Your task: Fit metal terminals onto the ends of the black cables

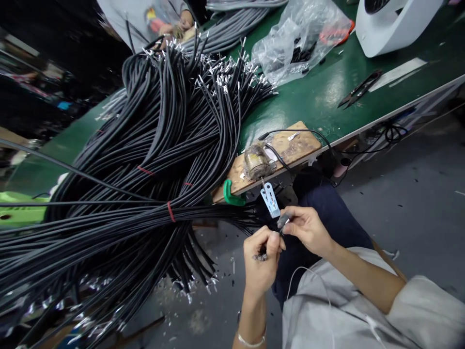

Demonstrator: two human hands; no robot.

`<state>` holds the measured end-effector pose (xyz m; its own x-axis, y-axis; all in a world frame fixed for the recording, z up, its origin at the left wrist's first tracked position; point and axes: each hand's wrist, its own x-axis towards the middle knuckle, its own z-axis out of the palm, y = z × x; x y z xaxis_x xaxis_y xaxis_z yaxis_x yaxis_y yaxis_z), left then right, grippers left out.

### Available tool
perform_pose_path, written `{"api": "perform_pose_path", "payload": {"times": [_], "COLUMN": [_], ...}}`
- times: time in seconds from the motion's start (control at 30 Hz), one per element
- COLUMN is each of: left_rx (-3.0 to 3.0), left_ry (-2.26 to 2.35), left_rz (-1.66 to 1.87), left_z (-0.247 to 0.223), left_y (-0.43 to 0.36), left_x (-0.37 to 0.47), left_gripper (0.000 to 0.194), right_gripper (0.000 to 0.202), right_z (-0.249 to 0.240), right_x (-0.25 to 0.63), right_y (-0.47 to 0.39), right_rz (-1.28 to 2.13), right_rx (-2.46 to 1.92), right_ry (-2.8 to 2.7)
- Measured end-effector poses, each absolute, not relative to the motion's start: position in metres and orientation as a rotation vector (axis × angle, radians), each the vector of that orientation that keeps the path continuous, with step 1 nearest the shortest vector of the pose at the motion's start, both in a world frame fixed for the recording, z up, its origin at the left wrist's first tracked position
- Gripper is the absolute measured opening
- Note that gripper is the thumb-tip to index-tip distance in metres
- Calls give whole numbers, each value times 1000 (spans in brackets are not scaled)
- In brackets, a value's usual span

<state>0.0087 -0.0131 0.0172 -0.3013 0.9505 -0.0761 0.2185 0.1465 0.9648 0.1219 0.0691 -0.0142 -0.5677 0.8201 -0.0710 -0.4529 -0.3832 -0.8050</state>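
My left hand [262,254] is closed round a black cable, and a dark stub shows in its curled fingers. Just to the right, my right hand [308,229] pinches the cable's end between thumb and dark-tipped fingers, where a small pale tip shows. Close above both hands hangs a light blue clothes peg [270,199], attached below a small tape-wrapped motor [256,161] on a wooden board [290,145]. A large bundle of black cables [145,215], tied with red bands, runs from the left towards my hands.
A green clamp [232,194] grips the board's edge. On the green table [308,99] are scissors [359,89], a clear plastic bag [298,41] with black pieces, orange-handled scissors [336,33] and a white appliance [395,26]. Another person's hands [178,29] are at the far side.
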Motion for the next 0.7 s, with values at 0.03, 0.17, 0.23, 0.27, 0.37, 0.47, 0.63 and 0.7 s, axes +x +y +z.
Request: {"api": "perform_pose_path", "payload": {"times": [0.03, 0.17, 0.23, 0.27, 0.37, 0.47, 0.63, 0.7], "left_rx": [1151, 1120, 1062, 1042, 1019, 1093, 1380, 1470], "left_ry": [1651, 1629, 1617, 1620, 1627, 1594, 1625, 1672], "left_rz": [1231, 1311, 1329, 1328, 1285, 1267, 1399, 1419], "left_z": [17, 18, 18, 18, 20, 23, 30, 31], "left_y": [-13, -12, -11, -11, -9, -7, -3, -3], "left_x": [9, 10, 11, 11, 7, 1, 1, 3], "left_gripper": [36, 31, 33, 33, 31, 28, 15, 11], "right_gripper": [30, 31, 26, 23, 16, 25, 46, 41], "right_z": [-14, -11, -12, -13, -18, -19, -11, -6], "right_x": [119, 111, 111, 112, 117, 121, 131, 138], "right_y": [66, 52, 49, 49, 54, 62, 87, 98], "right_rz": [2038, 1924, 1620, 1435, 1148, 1624, 2534, 2416], "right_rx": [-632, -748, -809, -809, -698, -588, -317, -449], "right_ry": [-915, -898, -1064, -1156, -1321, -1249, -1063, -1230]}}
